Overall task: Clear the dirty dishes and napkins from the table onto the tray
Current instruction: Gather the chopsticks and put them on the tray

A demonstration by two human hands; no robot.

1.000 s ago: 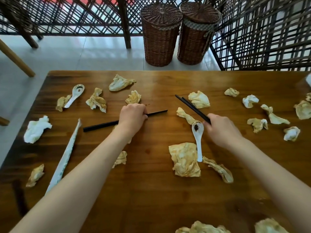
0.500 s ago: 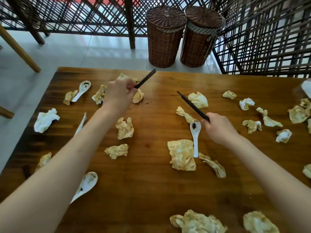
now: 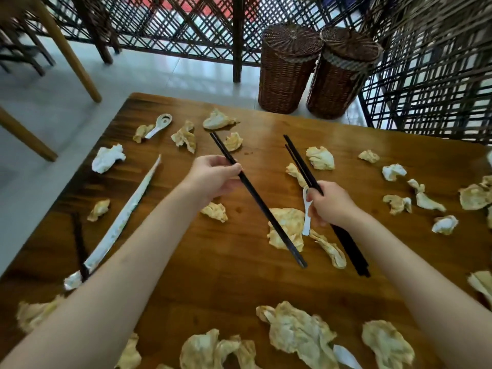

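The left hand (image 3: 213, 177) has swung its single black chopstick (image 3: 259, 202) back above the brown wooden table (image 3: 213, 275); the right hand (image 3: 332, 203) grips a black pair (image 3: 303, 166). Merging them parallel would suit. No tray shows.

Both forearms bare to the hands (image 3: 213, 177), no sleeves.

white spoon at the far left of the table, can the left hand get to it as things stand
Probably yes for reach: the white spoon lies uncovered beyond the left hand, with only bare wood and a crumpled napkin between. But that hand already pinches a black chopstick, so gripping the spoon too looks awkward.
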